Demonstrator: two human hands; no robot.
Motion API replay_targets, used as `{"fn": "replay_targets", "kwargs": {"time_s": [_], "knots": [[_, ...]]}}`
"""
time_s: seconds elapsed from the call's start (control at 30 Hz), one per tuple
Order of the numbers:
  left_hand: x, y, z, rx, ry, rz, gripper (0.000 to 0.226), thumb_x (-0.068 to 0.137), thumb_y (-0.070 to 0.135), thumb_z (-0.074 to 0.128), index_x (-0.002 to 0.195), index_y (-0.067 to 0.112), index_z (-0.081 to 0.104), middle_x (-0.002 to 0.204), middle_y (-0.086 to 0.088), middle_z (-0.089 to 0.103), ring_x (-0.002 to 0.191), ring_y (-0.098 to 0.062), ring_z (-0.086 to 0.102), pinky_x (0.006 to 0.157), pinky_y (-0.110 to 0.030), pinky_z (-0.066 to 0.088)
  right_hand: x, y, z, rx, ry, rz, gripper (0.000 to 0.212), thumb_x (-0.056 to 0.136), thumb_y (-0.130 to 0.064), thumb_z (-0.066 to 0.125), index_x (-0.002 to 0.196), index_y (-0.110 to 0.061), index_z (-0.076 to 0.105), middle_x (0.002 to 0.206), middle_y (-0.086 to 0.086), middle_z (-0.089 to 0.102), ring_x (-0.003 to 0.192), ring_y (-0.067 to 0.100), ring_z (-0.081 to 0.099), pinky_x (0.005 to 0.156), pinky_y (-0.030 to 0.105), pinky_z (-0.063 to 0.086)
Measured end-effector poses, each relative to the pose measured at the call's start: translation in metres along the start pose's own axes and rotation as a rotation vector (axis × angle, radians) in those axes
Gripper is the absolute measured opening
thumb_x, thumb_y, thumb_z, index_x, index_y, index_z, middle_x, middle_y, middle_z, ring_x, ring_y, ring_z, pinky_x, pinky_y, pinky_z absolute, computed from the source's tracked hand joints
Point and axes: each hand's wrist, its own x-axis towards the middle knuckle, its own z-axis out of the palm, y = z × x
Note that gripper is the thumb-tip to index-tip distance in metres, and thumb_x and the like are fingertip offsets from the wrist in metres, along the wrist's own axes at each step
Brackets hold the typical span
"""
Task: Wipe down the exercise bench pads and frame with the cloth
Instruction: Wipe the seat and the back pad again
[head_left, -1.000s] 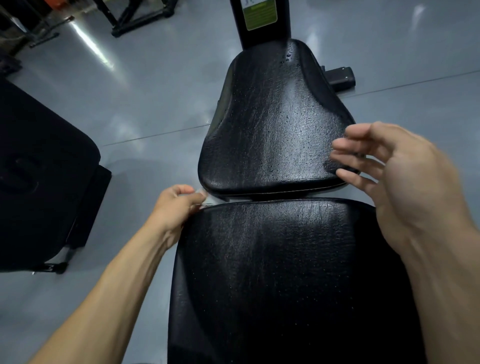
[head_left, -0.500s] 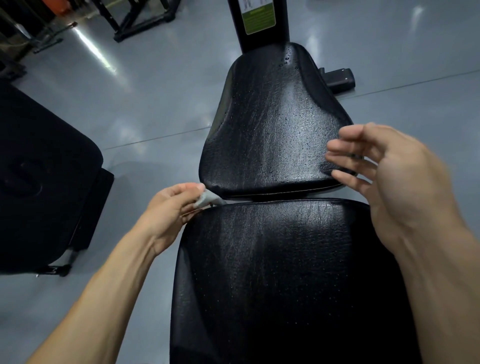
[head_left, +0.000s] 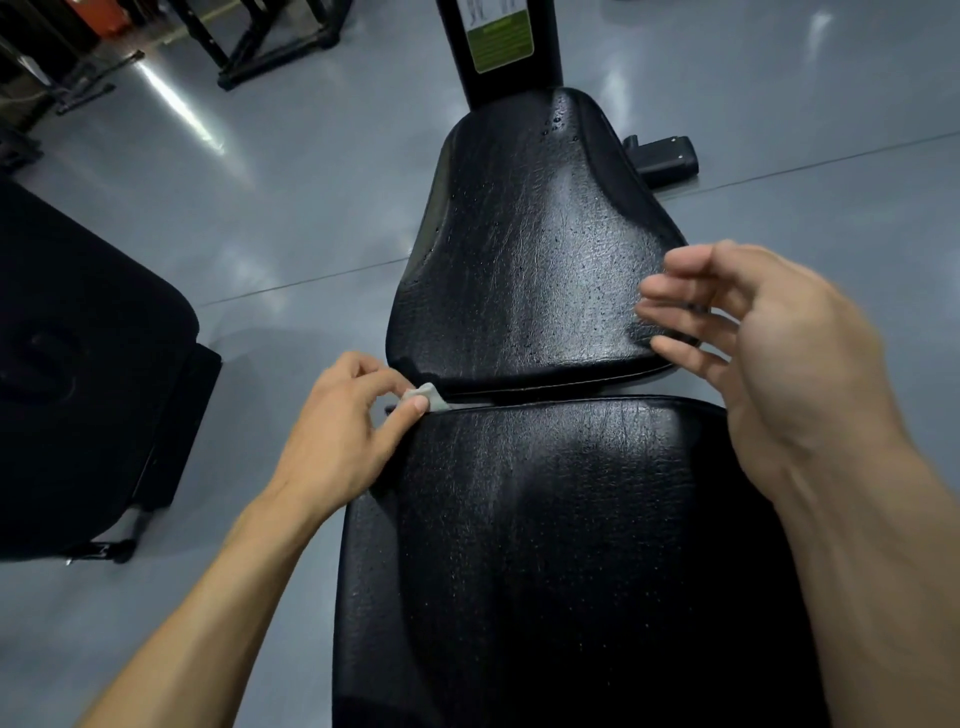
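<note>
The left hand (head_left: 343, 431) pinched a small grey cloth (head_left: 427, 398) between thumb and forefinger at the left end of the gap between the two black pads of the exercise bench (head_left: 545, 467). Only a corner of the cloth showed beyond the fingertips; it lay at the near left corner of the seat pad (head_left: 530, 249) and against the far left corner of the back pad (head_left: 561, 561), and how far it reached into the gap could not be told. The other fingers of that hand were curled in loosely beside the pinch. The right hand (head_left: 779, 353) was over the near right corner of the seat pad, fingers spread a little and lightly bent, holding nothing; its outline was blurred, and whether the fingertips touched the pad's edge could not be told. Both pads were glossy and textured, with small droplets scattered over the seat pad, thicker toward its far end. Beyond that far end rose a black upright post (head_left: 501, 47) with a green label (head_left: 500, 41), and a black foot of the frame (head_left: 665, 156) stuck out on the grey floor (head_left: 260, 208) past the seat pad's right edge. Another black padded piece of equipment (head_left: 78, 374) stood on the floor well left of the bench, and dark metal racks (head_left: 270, 36) stood at the far left.
</note>
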Motion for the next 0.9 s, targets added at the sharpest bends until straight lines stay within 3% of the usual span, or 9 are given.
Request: {"fn": "replay_targets", "kwargs": {"time_s": [0.13, 0.27, 0.47, 0.6, 0.7, 0.9], "knots": [[-0.003, 0.008, 0.005, 0.073, 0.081, 0.141, 0.006, 0.097, 0.030, 0.067, 0.097, 0.025, 0.069, 0.088, 0.011, 0.063, 0.079, -0.013, 0.059, 0.075, -0.038, 0.051, 0.000, -0.002, -0.001, 0.006, 0.004, 0.001, 0.022, 0.098, -0.023, 0.051, 0.088, -0.022, 0.070, 0.088, 0.002, 0.077, 0.098, 0.025, 0.074, 0.084, 0.035, 0.054], [-0.008, 0.013, 0.010, 0.006, 0.180, 0.110, 0.009, 0.093, 0.019, 0.074, 0.101, 0.023, 0.072, 0.091, 0.011, 0.068, 0.080, -0.013, 0.064, 0.076, -0.039, 0.056, 0.000, -0.002, -0.003, 0.020, 0.008, -0.004, 0.021, 0.098, -0.023, 0.052, 0.088, -0.021, 0.070, 0.085, 0.001, 0.076, 0.093, 0.023, 0.075, 0.083, 0.034, 0.054], [-0.009, 0.039, 0.022, -0.052, 0.265, 0.095, 0.010, 0.090, 0.018, 0.078, 0.096, 0.024, 0.073, 0.087, 0.013, 0.070, 0.077, -0.011, 0.068, 0.075, -0.039, 0.059, 0.000, -0.005, -0.006, 0.045, 0.010, -0.003, 0.020, 0.098, -0.023, 0.053, 0.089, -0.021, 0.070, 0.086, 0.002, 0.076, 0.095, 0.024, 0.075, 0.084, 0.035, 0.054], [-0.008, 0.073, 0.027, -0.155, 0.246, 0.134, 0.008, 0.088, 0.024, 0.080, 0.092, 0.029, 0.076, 0.085, 0.017, 0.071, 0.078, -0.002, 0.067, 0.076, -0.029, 0.055, 0.001, -0.012, -0.013, 0.071, 0.018, -0.007, 0.019, 0.098, -0.023, 0.053, 0.089, -0.020, 0.069, 0.085, 0.001, 0.076, 0.096, 0.025, 0.075, 0.084, 0.036, 0.055], [0.005, 0.099, 0.037, -0.107, 0.209, 0.199, 0.005, 0.087, 0.028, 0.080, 0.090, 0.030, 0.076, 0.082, 0.014, 0.069, 0.076, -0.006, 0.065, 0.073, -0.036, 0.055, -0.001, -0.016, -0.018, 0.076, 0.032, -0.019, 0.021, 0.098, -0.023, 0.052, 0.086, -0.021, 0.069, 0.084, 0.000, 0.076, 0.096, 0.025, 0.075, 0.090, 0.041, 0.056], [0.011, 0.116, 0.045, -0.062, 0.141, 0.290, 0.009, 0.088, 0.037, 0.079, 0.092, 0.030, 0.077, 0.079, 0.014, 0.066, 0.071, -0.004, 0.061, 0.067, -0.037, 0.054, 0.000, -0.027, -0.031, 0.138, 0.065, -0.029, 0.023, 0.100, -0.023, 0.051, 0.086, -0.020, 0.068, 0.080, -0.001, 0.074, 0.095, 0.024, 0.075, 0.097, 0.046, 0.055]]}}
